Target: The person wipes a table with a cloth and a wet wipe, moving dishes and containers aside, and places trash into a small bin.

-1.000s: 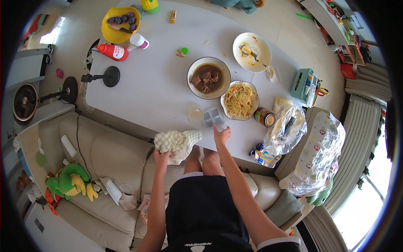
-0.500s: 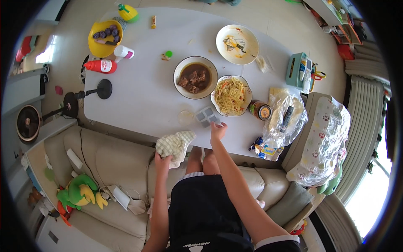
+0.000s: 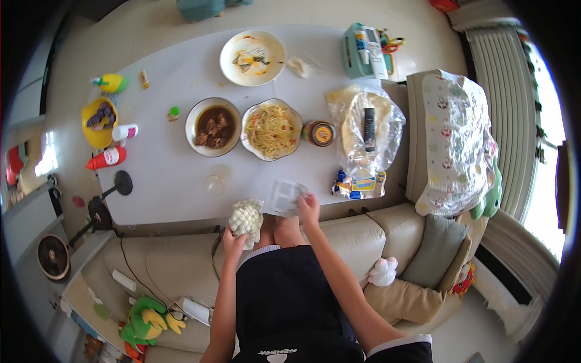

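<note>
From where I stand, the small divided tray, clear and greyish, sits in the right hand, just left of its fingers, which pinch it by the right side; it is blurred, and I can't tell whether it touches the counter at the near edge. Well to the left of those fingers, the left hand has its own fingers closed round a bunched checked cloth, pale green and cream, which puffs up above them near that edge. Just beyond the left fingers lies a round, see-through dish or lid, too faint to name surely. Farther ahead of both hands stand a bowl of brown stew with chunks of meat and, beside it, a scalloped dish of pale shreds. A dark-lidded jar is ahead of the right fingers, with a clear plastic bag beyond it to the right. Nearer, off to the right of those fingers, is a blue and yellow packet. Far to the left of the left fingers I see a red bottle and a yellow bowl holding dark purple fruit.
</note>
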Available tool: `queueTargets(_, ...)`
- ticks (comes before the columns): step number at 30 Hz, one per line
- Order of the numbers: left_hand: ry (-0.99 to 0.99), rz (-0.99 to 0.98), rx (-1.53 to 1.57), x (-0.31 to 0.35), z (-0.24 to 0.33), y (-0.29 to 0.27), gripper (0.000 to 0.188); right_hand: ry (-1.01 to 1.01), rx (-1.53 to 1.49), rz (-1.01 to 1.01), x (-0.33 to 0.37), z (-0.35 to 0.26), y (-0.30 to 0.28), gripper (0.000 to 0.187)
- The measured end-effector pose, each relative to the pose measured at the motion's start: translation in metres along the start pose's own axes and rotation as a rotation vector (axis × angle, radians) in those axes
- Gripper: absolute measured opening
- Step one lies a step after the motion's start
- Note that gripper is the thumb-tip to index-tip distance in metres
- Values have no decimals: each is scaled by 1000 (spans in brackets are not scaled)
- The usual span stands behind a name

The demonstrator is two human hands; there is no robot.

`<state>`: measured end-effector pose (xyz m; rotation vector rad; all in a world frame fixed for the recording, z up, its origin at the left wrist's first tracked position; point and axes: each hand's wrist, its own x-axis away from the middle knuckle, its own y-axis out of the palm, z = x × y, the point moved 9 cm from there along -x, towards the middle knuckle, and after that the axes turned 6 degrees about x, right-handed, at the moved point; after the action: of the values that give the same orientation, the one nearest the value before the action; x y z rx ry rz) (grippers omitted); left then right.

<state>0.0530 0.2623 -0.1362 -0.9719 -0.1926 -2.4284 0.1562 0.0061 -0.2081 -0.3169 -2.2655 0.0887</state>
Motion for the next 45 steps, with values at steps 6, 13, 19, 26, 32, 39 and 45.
queueTargets(6,-5,-152,-56,-8,24,59,47,-99,-365,248,-37,-56,-146,13)
queueTargets(13,14,-325,-137,-11,29,104,48,-191,-528,288,-150,-178,-149,17)
queueTargets(19,54,-309,-137,-15,34,97,48,-69,-485,388,-220,-231,-106,16)
queueTargets(26,-14,-268,-82,-25,31,84,49,-45,-113,617,-205,-237,-110,26)
queueTargets(32,22,-236,-38,-28,44,80,48,-787,502,517,-117,-288,-40,21)
queueTargets(39,252,-78,-180,-31,71,77,42,-1072,1050,-17,-165,-298,131,32)
queueTargets(45,407,-47,-541,-37,70,98,42,-1043,1221,41,-223,-296,195,46)
